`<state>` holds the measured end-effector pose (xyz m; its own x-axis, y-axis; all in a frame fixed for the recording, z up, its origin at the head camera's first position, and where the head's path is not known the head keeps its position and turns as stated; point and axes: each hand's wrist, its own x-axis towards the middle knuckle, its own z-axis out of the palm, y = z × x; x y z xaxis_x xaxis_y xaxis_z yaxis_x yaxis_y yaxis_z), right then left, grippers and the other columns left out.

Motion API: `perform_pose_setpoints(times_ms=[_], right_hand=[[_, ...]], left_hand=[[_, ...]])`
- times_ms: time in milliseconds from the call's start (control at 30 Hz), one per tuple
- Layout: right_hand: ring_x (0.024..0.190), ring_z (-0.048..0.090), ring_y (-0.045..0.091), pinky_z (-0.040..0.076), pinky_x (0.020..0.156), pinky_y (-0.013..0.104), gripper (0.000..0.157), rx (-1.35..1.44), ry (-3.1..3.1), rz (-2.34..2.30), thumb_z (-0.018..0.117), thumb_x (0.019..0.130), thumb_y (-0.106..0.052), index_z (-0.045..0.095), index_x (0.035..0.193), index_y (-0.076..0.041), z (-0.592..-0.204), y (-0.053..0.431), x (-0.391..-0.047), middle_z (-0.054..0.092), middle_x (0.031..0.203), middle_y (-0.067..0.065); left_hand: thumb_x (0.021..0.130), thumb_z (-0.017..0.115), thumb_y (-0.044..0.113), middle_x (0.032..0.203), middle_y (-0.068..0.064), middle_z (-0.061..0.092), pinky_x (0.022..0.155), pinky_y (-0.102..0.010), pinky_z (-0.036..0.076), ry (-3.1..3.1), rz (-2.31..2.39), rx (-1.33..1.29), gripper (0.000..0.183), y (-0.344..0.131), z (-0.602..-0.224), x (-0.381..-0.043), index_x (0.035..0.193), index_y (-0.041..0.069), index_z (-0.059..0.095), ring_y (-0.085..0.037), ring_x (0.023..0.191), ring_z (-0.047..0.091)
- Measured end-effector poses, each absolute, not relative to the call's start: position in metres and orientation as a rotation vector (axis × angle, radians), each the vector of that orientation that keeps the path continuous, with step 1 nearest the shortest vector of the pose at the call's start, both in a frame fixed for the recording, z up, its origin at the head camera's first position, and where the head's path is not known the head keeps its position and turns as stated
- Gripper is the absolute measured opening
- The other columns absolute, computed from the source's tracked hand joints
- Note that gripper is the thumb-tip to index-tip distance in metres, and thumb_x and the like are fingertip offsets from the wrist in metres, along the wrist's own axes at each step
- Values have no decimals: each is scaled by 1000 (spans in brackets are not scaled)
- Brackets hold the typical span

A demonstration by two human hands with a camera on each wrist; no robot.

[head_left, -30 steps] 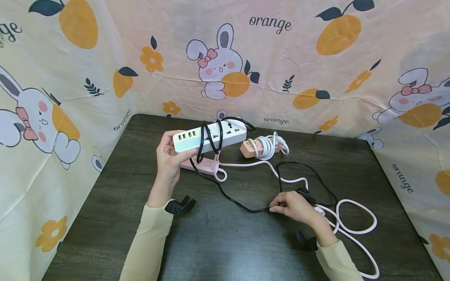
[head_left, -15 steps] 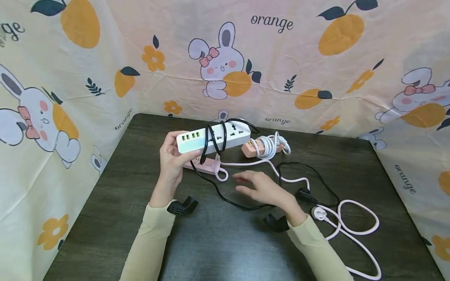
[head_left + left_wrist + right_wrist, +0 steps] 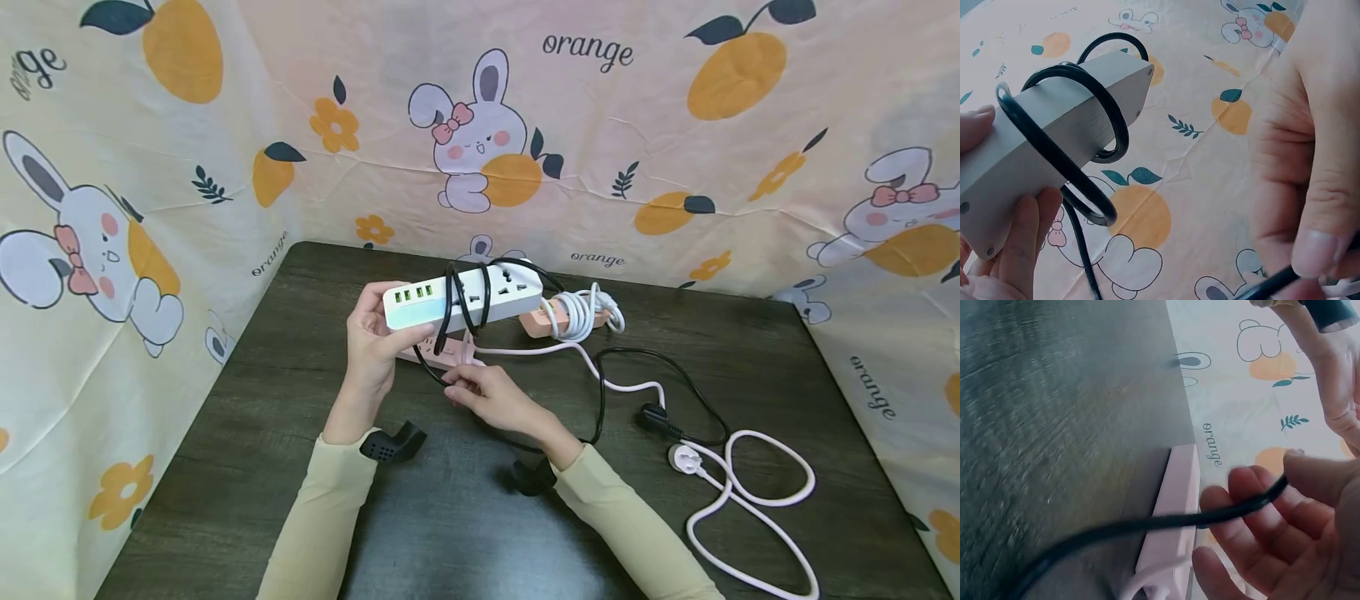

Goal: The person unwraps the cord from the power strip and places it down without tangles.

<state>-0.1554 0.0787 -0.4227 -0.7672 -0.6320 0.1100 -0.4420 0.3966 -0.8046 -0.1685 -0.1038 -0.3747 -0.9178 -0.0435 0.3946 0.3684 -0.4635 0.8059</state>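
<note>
My left hand (image 3: 372, 337) grips the left end of a white power strip (image 3: 513, 287), which is raised over the table. Several turns of black cord (image 3: 487, 293) loop around the strip's middle. In the left wrist view, fingers press the underside of the power strip (image 3: 1066, 125). My right hand (image 3: 491, 398) pinches the black cord just below the strip. Seen from the right wrist, the thumb holds the black cord (image 3: 1147, 524) against the fingers. The cord runs on to the right and ends in a black plug (image 3: 654, 418).
Behind the hands lies a pink power strip (image 3: 442, 353) whose pale cord ends in a white plug (image 3: 684, 458). An orange power strip (image 3: 536, 322), wrapped in white cord, lies at the back. The dark table (image 3: 262, 433) meets a printed cloth (image 3: 330, 200).
My right hand let go of the black cord at the right, moved left, and pinches it nearer the strip. My left hand still holds the white power strip, slightly farther right in view.
</note>
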Motion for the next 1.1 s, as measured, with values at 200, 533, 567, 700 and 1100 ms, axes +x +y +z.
perform_pose_setpoints(times_ms=[200, 533, 567, 700, 1100], right_hand=[[63, 55, 12, 45, 57, 22, 16, -906, 2399, -1534, 54, 94, -6, 68, 91, 1, -417, 84, -155, 60, 70, 5], [60, 50, 12, 43, 59, 19, 10, -669, 2477, -2085, 50, 89, 13, 59, 83, 15, -380, 106, -158, 58, 68, 10], [59, 48, 13, 42, 58, 19, 11, -663, 2485, -2124, 50, 89, 14, 58, 82, 16, -376, 108, -157, 57, 67, 9], [56, 43, 18, 36, 55, 19, 15, -625, 2546, -2211, 50, 89, 14, 54, 75, 14, -373, 116, -157, 50, 63, 15], [61, 50, 10, 44, 57, 20, 16, -320, 2451, -2497, 53, 92, 5, 56, 85, 19, -386, 143, -175, 55, 65, 0]], left_hand=[[64, 61, -23, 101, -4, 62, 71, -23, 53, -1464, -2468, -478, 53, -103, -373, -167, 103, 13, 59, -16, 92, 60], [64, 61, -24, 102, -5, 61, 68, -22, 54, -1453, -2487, -520, 55, -103, -374, -167, 105, 12, 58, -15, 91, 61], [64, 61, -24, 103, -5, 61, 68, -22, 54, -1453, -2486, -529, 55, -104, -373, -167, 105, 12, 58, -15, 91, 61], [63, 61, -23, 103, -5, 61, 67, -22, 54, -1458, -2485, -554, 55, -103, -373, -168, 105, 13, 59, -15, 91, 60], [63, 64, -22, 103, -5, 60, 71, -24, 54, -1456, -2490, -565, 56, -106, -373, -166, 106, 13, 59, -16, 93, 60]])
